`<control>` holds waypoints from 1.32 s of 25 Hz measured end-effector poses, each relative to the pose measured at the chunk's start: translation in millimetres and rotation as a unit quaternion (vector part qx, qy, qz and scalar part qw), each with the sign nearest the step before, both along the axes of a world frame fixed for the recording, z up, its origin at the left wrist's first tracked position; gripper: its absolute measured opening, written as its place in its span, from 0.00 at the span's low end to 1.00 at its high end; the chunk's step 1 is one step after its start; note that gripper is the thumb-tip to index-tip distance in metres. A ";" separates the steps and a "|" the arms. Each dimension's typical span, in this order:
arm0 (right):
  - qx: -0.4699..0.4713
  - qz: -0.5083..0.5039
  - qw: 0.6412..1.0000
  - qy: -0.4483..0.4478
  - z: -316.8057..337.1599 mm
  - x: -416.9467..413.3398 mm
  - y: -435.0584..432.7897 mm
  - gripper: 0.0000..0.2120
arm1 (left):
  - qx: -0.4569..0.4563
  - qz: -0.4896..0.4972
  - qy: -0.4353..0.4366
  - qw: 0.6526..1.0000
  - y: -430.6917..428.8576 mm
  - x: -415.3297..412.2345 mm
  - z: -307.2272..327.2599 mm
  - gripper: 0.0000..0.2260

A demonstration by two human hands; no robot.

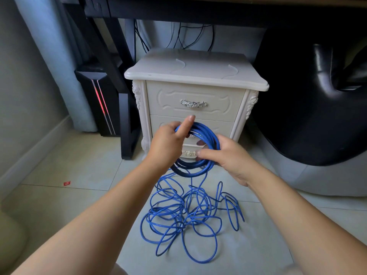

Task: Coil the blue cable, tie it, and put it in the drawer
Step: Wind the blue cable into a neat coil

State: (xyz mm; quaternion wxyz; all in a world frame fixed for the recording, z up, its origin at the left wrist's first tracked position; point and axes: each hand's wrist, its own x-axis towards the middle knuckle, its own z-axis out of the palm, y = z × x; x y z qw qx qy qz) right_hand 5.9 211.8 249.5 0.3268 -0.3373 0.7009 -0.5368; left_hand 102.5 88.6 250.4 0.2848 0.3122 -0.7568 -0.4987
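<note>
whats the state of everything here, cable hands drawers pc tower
blue cable: partly coiled, untied; the rest lies tangled on the floor
left hand: grips the coil's left side, thumb up
right hand: fingers curled round the coil's right side
top drawer: shut
lower drawer: looks shut, partly hidden by the hands
computer tower: red light strip lit

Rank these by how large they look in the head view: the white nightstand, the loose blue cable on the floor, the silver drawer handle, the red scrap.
1. white nightstand
2. blue cable tangle, though it lies nearer the camera
3. silver drawer handle
4. red scrap
</note>
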 end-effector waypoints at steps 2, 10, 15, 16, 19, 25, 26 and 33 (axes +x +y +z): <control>-0.013 -0.047 0.998 -0.028 -9.7 7.5 -3.8 0.09 | 0.052 0.029 0.052 0.997 2.4 -0.5 -0.4 0.24; -0.046 -0.181 0.974 -0.128 -8.0 11.2 -12.7 0.07 | 0.246 -0.001 0.115 0.962 19.4 -3.0 -13.4 0.22; -0.007 -0.144 0.989 -0.020 -2.9 0.5 -10.6 0.09 | 0.133 -0.098 0.033 0.986 9.6 7.8 -5.2 0.14; 0.009 -0.122 0.992 0.005 -1.6 0.5 -10.5 0.09 | 0.104 -0.112 0.038 0.987 8.4 8.3 -2.7 0.13; 0.072 -0.064 0.987 0.129 6.8 3.3 -9.1 0.07 | 0.020 -0.147 0.029 0.988 8.1 9.4 1.8 0.12; 0.025 -0.065 0.992 0.107 10.0 5.6 -9.2 0.04 | -0.071 -0.104 -0.007 0.992 9.8 7.0 6.8 0.15; -0.006 -0.066 0.997 0.049 10.2 5.4 -8.7 0.03 | -0.045 -0.089 0.020 0.995 9.8 5.1 5.8 0.15; -0.091 -0.038 0.970 -0.220 -3.0 16.5 -7.3 0.06 | 0.218 0.065 0.190 0.955 12.2 -1.5 7.1 0.17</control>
